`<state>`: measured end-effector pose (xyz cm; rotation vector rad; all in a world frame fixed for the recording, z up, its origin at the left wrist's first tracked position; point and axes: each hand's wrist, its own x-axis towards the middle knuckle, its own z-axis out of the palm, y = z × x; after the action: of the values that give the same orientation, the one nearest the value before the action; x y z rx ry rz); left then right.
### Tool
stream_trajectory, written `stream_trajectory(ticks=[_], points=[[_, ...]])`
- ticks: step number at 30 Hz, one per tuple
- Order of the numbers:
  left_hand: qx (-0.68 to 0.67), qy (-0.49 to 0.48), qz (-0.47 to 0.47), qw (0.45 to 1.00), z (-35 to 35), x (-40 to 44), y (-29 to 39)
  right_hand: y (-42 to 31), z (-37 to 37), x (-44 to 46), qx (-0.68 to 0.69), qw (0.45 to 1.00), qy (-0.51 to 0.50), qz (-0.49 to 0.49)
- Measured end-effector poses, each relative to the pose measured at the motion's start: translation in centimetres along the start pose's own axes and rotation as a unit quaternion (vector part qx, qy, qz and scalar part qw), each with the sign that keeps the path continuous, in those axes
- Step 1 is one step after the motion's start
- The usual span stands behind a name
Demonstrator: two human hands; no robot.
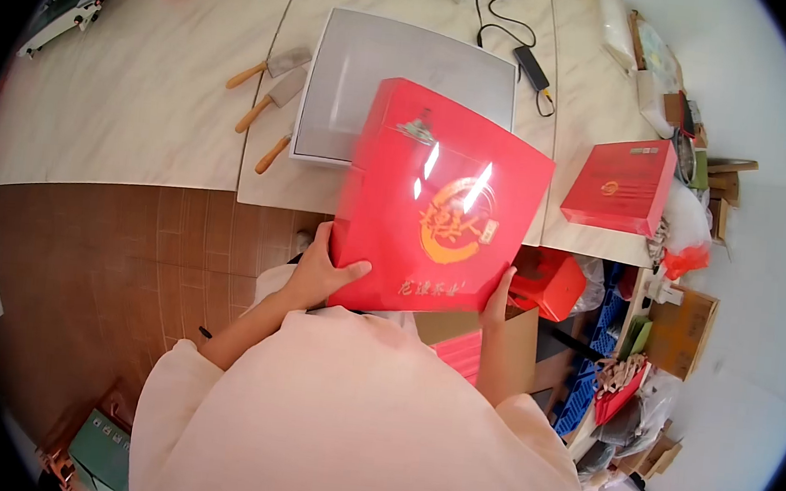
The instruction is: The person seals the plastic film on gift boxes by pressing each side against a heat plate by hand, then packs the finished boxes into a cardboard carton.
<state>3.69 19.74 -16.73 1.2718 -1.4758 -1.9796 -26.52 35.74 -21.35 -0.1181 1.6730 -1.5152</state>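
Note:
A large glossy red box [443, 203] with a gold round emblem and gold writing is held up between both hands, tilted, over the near edge of the table. My left hand [321, 272] grips its lower left corner, thumb on the front face and the other fingers partly hidden behind it. My right hand [499, 297] holds the lower right edge, its fingers mostly hidden. Behind the box lies a grey flat panel with a white rim [342, 82], partly covered by it. A second red box [619, 185] rests on the table to the right.
Three wooden-handled scrapers [270, 104] lie left of the panel. A black adapter with cables [532, 68] is behind it. Below, an open cardboard box [520, 345], a red container [553, 283] and a blue crate [602, 339] stand at the right. Cluttered shelves line the wall.

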Motion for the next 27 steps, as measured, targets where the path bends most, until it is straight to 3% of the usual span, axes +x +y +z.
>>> stream_trajectory(ticks=[2,4,7,9,11,13,15,17,20,21,23,25,27], points=[[0.034,-0.022,0.049,0.998,0.3,-0.6,0.7,-1.2,0.5,-1.1,0.064,0.998,0.016,-0.010],[0.078,-0.060,0.102,0.990,0.1,-1.0,2.8,-1.2,-0.9,-0.2,0.144,0.989,-0.041,-0.011],[0.166,-0.100,0.119,0.974,-0.1,-0.9,5.3,-2.5,-1.9,-1.0,0.140,0.988,-0.037,-0.053],[0.122,-0.102,0.145,0.977,-0.5,-0.4,5.1,-3.9,-1.4,-2.8,0.146,0.985,-0.032,-0.082],[0.087,-0.121,0.154,0.977,-0.7,0.5,3.5,-5.6,-1.0,-5.0,0.143,0.983,0.061,-0.100],[-0.045,-0.171,0.120,0.977,-0.8,0.8,2.9,-5.6,-3.3,-5.4,0.099,0.984,0.112,-0.091],[-0.076,-0.185,0.108,0.974,-1.0,0.8,2.7,-7.3,-3.5,-7.7,0.131,0.989,0.050,-0.053],[-0.108,-0.198,0.093,0.970,-0.9,0.8,2.3,-9.2,-2.1,-9.6,0.097,0.987,0.084,-0.098],[-0.157,-0.217,0.085,0.960,-0.3,2.5,1.7,-15.1,2.6,-13.2,-0.008,0.983,0.058,-0.176],[-0.120,-0.177,0.116,0.970,0.3,3.4,1.9,-17.3,3.6,-14.1,-0.077,0.979,0.020,-0.188],[-0.083,-0.139,0.150,0.975,2.1,3.6,2.8,-19.3,5.7,-15.9,-0.126,0.952,0.021,-0.277],[-0.018,-0.035,0.333,0.942,4.4,3.0,4.9,-20.5,8.9,-18.5,-0.224,0.898,0.072,-0.372],[-0.131,-0.203,0.325,0.915,6.1,0.9,8.9,-20.7,11.2,-20.8,-0.450,0.758,0.124,-0.455]])
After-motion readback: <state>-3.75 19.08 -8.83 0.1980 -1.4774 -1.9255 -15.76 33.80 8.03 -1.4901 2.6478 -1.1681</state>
